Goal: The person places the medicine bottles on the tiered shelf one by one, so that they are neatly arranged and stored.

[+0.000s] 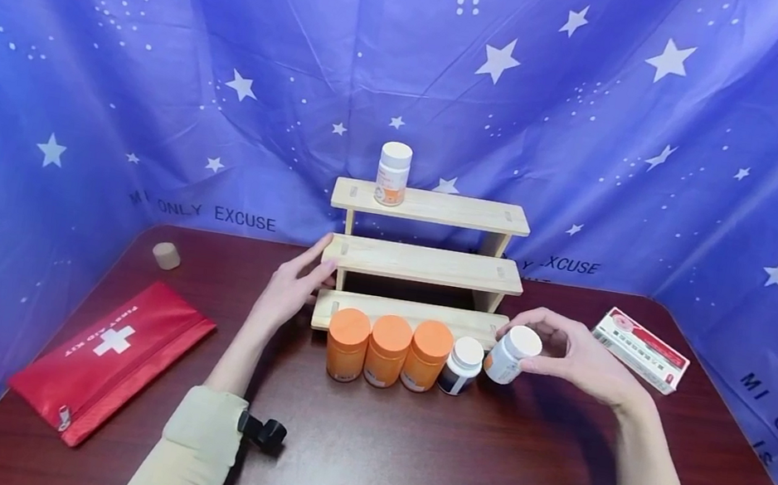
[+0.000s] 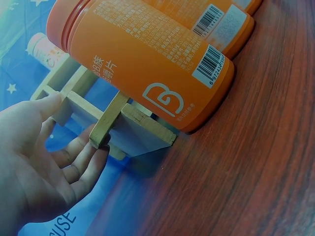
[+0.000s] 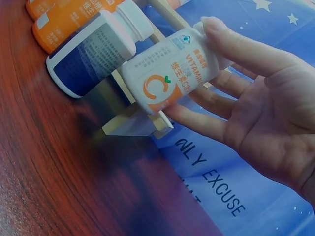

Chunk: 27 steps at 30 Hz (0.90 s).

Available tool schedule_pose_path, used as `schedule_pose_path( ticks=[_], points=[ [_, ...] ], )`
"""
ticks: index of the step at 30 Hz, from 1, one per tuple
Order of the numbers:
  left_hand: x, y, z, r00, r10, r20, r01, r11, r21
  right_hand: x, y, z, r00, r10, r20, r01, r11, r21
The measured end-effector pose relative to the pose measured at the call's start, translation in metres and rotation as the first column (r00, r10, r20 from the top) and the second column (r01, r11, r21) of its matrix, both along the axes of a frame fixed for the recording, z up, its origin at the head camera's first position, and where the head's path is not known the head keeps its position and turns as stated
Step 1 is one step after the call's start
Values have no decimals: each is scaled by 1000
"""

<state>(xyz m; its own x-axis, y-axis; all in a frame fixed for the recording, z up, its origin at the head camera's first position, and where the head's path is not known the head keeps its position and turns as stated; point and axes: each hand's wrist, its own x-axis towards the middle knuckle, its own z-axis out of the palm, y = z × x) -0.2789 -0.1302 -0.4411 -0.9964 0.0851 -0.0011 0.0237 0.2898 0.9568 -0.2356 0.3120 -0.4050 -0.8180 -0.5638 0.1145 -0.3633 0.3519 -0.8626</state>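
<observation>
Orange bottles [image 1: 387, 355]: 3, upright in a row on the desk [image 1: 372, 458], just in front of the rack [image 1: 423, 264].
White bottles: 2. You have the held bottle [image 1: 505, 365] in your right hand [image 1: 572, 354]; the shelf bottle [image 1: 393, 176] stands upright near the left end of the top shelf [image 1: 461, 211].
Navy bottle [image 1: 460, 370]: 1, upright, right end of the orange row.
Held bottle vs fingers: between your right thumb, near the cap [image 1: 525, 342], and the fingers opposite; tilted, just right of the navy bottle. Can't tell if its base touches the desk.
Right fingers: pinching the held bottle.
Left hand [image 1: 287, 290]: your thumb and fingers grip the rack's left end.
Rack: 1, three shelves, middle of the desk's back edge.
Red pouch [image 1: 110, 360]: 1, by the left edge.
Box [image 1: 640, 350]: 1, near the back right corner.
Beige cylinder [image 1: 166, 255]: 1, near the back left corner.
</observation>
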Motion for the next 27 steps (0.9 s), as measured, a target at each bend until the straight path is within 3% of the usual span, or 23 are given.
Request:
schedule_pose_path(
  ticks=[13, 22, 23, 27],
  points=[
    [0, 0, -6, 998, 19, -54, -20, 1000, -12, -3, 0, 7, 996, -35, -86, 31, 998, -46],
    [1, -2, -5, 998, 13, -61, -14, 1000, -15, -16, -10, 33, 987, -108, -116, 103, 993, -50],
    [4, -1, 1, 999, 12, -51, -12, 1000, -9, -17, -12, 36, 987, -117, -114, 111, 992, -54],
    [3, -1, 2, 999, 7, -32, -7, 1000, 1, -25, -16, 45, 990, -119, -78, 108, 985, -136]
  ],
)
